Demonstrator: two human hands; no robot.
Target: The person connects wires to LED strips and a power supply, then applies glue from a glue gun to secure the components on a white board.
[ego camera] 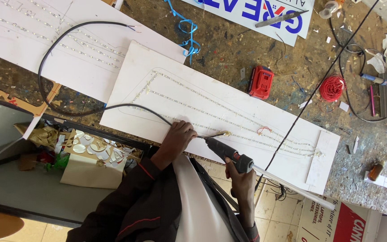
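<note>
Over the white panel [211,101] on the paint-spattered worktop [229,49], the glue gun [227,152] has its brass tip down beside an LED strip [229,117], right hand [240,181] wrapped tight round the grip. Left hand [179,136] is pressed down on the panel's near edge with fingers curled, pinning the black cable [68,71] where it meets the strips. Doing this well, I'd say, means keeping the nozzle low and steady, a small bead, the left fingers just clear of the hot tip. The nozzle sits just right of the left hand, nearly touching. A red battery pack [260,82] and a red wire coil [332,87] lie beyond.
</note>
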